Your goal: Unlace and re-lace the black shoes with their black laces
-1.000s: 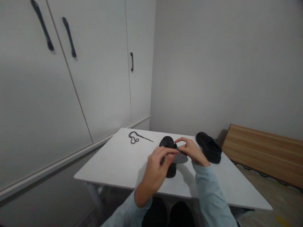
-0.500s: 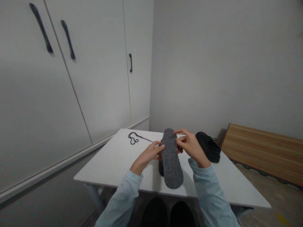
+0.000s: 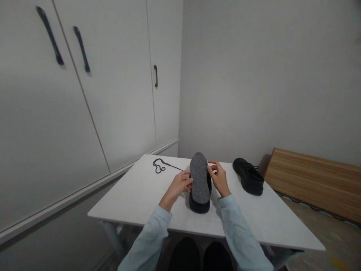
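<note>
Left hand (image 3: 178,185) and right hand (image 3: 220,178) pinch opposite edges of a long, grey felt-like insole (image 3: 199,177) over a black shoe (image 3: 199,207).

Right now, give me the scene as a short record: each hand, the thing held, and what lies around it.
Left hand: grip on the left edge of the gray insole
Right hand: grip on its right edge
Insole: over a black shoe, hiding most of it; contact unclear
Second shoe: black, to the right on the white table
Shoelace: dark, lying loose to the left
</note>
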A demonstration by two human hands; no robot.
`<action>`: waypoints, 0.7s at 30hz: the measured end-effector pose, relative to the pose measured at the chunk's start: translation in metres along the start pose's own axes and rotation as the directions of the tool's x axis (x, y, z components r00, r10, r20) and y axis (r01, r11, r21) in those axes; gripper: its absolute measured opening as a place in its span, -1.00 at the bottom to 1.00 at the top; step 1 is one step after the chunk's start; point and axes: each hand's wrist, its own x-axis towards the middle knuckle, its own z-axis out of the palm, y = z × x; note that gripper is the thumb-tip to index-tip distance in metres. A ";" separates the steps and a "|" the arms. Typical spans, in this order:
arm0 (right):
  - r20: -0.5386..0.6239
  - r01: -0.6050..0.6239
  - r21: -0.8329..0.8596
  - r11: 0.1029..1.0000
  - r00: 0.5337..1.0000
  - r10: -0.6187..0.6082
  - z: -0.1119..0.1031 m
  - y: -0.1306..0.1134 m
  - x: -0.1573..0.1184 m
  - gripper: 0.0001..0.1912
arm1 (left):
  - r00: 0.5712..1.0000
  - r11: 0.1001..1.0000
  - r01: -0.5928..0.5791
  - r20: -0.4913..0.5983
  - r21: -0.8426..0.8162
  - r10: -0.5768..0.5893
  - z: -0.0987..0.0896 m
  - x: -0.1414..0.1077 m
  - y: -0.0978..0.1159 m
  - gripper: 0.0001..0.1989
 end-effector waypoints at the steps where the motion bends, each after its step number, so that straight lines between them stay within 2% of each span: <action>1: -0.023 -0.005 -0.001 1.000 1.000 0.005 0.001 0.003 -0.002 -0.70 | 1.000 1.000 -0.006 -0.004 0.015 0.006 0.000 0.001 0.000 -0.59; 6: -0.110 -0.008 -0.040 0.999 0.994 0.004 0.002 0.016 -0.010 -0.74 | 1.000 0.999 0.002 -0.005 0.048 -0.001 -0.003 0.008 0.002 -0.62; 10: -0.073 0.039 -0.162 0.986 0.996 -0.051 0.000 0.024 -0.013 -0.77 | 0.999 0.996 0.051 0.012 0.075 -0.052 -0.016 0.018 0.002 -0.60; 14: 0.026 0.105 -0.236 0.966 0.994 -0.102 0.001 0.028 -0.014 -0.77 | 0.997 0.985 0.075 0.002 0.154 -0.076 -0.037 0.028 0.004 -0.61; 21: 0.097 0.126 -0.204 0.971 0.989 -0.108 0.002 0.028 -0.014 -0.80 | 0.981 0.945 0.108 -0.185 0.308 -0.052 -0.087 0.045 0.016 -0.65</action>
